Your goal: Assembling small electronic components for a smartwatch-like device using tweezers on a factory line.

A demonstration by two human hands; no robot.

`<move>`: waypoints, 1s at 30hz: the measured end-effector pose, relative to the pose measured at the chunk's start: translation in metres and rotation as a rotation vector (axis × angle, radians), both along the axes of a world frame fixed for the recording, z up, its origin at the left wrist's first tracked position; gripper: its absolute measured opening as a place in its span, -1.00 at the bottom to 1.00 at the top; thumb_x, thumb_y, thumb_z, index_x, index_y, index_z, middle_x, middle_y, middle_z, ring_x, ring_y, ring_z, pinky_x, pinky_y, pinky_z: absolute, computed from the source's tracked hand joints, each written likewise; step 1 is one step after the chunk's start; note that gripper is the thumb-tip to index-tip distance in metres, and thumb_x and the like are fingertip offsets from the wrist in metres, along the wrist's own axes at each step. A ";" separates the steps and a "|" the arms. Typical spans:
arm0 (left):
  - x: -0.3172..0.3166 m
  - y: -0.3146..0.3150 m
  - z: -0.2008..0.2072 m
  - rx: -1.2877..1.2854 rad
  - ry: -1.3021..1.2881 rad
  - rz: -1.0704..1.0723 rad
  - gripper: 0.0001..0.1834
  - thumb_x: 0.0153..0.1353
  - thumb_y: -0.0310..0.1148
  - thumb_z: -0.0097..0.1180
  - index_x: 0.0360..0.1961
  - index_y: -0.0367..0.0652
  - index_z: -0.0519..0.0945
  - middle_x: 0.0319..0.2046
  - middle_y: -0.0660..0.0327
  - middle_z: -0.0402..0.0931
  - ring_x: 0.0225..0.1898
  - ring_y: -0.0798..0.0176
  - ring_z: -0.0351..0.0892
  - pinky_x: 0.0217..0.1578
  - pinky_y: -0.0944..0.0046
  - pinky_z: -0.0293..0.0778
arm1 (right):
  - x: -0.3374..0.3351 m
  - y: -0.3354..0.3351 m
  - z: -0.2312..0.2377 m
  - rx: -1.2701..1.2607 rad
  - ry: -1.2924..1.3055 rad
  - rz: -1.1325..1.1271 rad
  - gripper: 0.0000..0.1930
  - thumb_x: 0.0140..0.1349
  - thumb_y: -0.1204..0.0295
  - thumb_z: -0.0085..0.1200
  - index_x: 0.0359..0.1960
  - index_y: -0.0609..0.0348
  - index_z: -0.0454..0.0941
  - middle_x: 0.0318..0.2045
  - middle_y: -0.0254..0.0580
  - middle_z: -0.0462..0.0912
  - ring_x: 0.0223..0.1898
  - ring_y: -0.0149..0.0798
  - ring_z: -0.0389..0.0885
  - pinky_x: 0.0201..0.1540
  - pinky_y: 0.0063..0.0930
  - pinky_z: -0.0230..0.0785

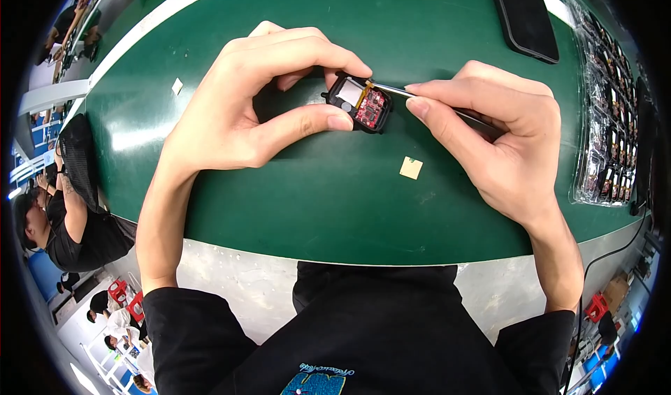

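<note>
My left hand (258, 94) is closed on a small black electronic device housing (381, 125), with the thumb on its near side and the fingers at its far edge. Inside the housing show a red circuit board (372, 108), a silvery white rectangular part (349, 92) and an amber strip between them. Pinched between thumb and forefinger of my right hand (489, 115) is a pair of thin metal tweezers (391, 89). Their tip reaches the housing's upper right edge by the amber strip. Whether the tip grips anything is too small to tell.
A pale yellow square (411, 168) lies on the green tabletop (314, 206) below the device. A small white scrap (177, 86) is at left. Clear trays (608, 115) with several small units stand at right, near a black flat case (523, 18). A person (70, 213) sits far left.
</note>
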State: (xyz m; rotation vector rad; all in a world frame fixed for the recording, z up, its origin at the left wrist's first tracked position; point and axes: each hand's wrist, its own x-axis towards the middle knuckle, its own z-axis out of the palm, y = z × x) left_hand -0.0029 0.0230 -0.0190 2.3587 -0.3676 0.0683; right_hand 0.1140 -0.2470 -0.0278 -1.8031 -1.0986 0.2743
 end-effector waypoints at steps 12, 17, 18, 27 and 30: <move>0.002 -0.001 0.001 -0.009 0.003 -0.016 -0.43 0.04 -0.28 0.55 0.13 -0.21 0.81 -0.22 0.22 0.73 -0.35 0.27 0.33 -0.13 0.22 0.25 | 0.001 0.001 -0.001 -0.008 0.010 0.004 -0.86 0.28 0.63 0.48 -0.14 0.28 0.91 -0.57 -0.36 0.59 -0.58 -0.56 0.37 -0.52 -0.51 0.04; 0.002 -0.003 0.003 0.012 -0.027 -0.044 -0.47 0.07 -0.30 0.53 0.10 -0.22 0.80 -0.19 0.19 0.77 -0.32 0.23 0.47 -0.11 0.20 0.30 | 0.001 0.002 0.000 -0.005 0.043 -0.001 -0.86 0.28 0.62 0.48 -0.14 0.28 0.91 -0.57 -0.36 0.59 -0.58 -0.56 0.37 -0.52 -0.51 0.05; 0.003 -0.003 0.002 0.035 -0.045 -0.061 -0.49 0.09 -0.30 0.53 0.09 -0.22 0.80 -0.17 0.17 0.79 -0.29 0.20 0.54 -0.07 0.19 0.32 | 0.000 0.002 -0.001 0.000 0.038 -0.004 -0.86 0.28 0.62 0.48 -0.14 0.28 0.91 -0.57 -0.36 0.59 -0.58 -0.56 0.37 -0.52 -0.51 0.05; 0.001 -0.003 0.005 0.076 -0.055 -0.074 -0.55 0.14 -0.30 0.54 0.06 -0.20 0.80 -0.14 0.17 0.80 -0.20 0.13 0.67 -0.03 0.16 0.40 | -0.001 0.001 -0.006 0.051 0.043 0.019 -0.85 0.26 0.65 0.46 -0.15 0.27 0.91 -0.58 -0.32 0.61 -0.60 -0.53 0.40 -0.53 -0.50 0.08; 0.000 -0.004 0.007 0.075 -0.019 -0.057 -0.54 0.14 -0.28 0.56 0.07 -0.17 0.80 -0.15 0.20 0.79 -0.22 0.17 0.64 -0.10 0.19 0.40 | -0.002 0.001 -0.004 0.059 0.046 0.024 -0.85 0.25 0.67 0.45 -0.15 0.27 0.90 -0.58 -0.30 0.61 -0.60 -0.52 0.41 -0.53 -0.49 0.10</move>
